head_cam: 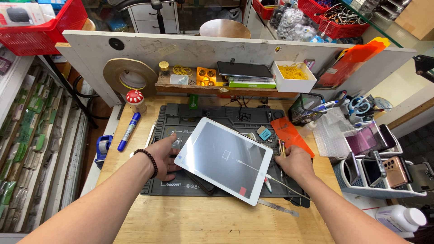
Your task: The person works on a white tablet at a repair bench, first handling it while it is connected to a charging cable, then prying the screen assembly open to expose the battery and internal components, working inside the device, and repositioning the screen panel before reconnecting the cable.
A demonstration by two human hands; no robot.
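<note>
White tablet (224,159) lies screen-up, rotated diagonally, on the dark grey work mat (190,119) at bench centre. Left hand (163,156) at the tablet's 9 o'clock: fingers spread, tips on the left edge and corner, palm on the mat, bead bracelet (149,161) on the wrist. Right hand (296,161) at 3 o'clock: fingers curled against the right edge; can't tell whether it actually clamps the edge or just rests there. A thin metal tool (279,208) sits at the tablet's 5 o'clock, off the mat edge. Orange plastic card (289,133) at 2 o'clock, small teal block (264,133) just beside it. Blue marker (128,132) well apart at 10 o'clock, near the mushroom-shaped figure (134,98).
</note>
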